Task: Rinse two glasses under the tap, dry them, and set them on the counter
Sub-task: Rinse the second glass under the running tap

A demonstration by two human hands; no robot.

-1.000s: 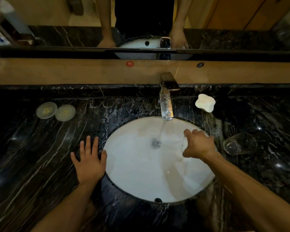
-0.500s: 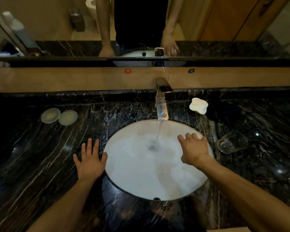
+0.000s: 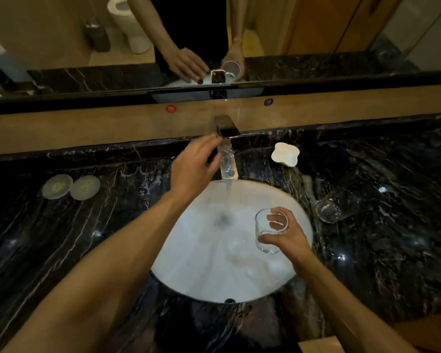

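A clear glass [image 3: 270, 231] is held upright over the right side of the white sink [image 3: 206, 273], a little way off from the water [image 3: 228, 193] that runs down from the tap [image 3: 227, 154]. The right hand [image 3: 287, 236] is wrapped around this glass, with its thumb on the near side and its fingers showing through the far side. A second glass [image 3: 335, 206] lies on its side on the dark bench [image 3: 392, 225], just to the right of the sink, and nothing touches it. The left hand [image 3: 194, 166] is stretched out to the tap and its fingers are loose and holding nothing, with the fingertips right by the tap handle; I cannot tell if they touch it. A small white soap dish [image 3: 285, 154] sits on the bench to the right of the tap. Two round pale pads [image 3: 70, 186] lie side by side far to the left. A mirror [image 3: 214, 34] behind the bench shows both hands and the glass again.
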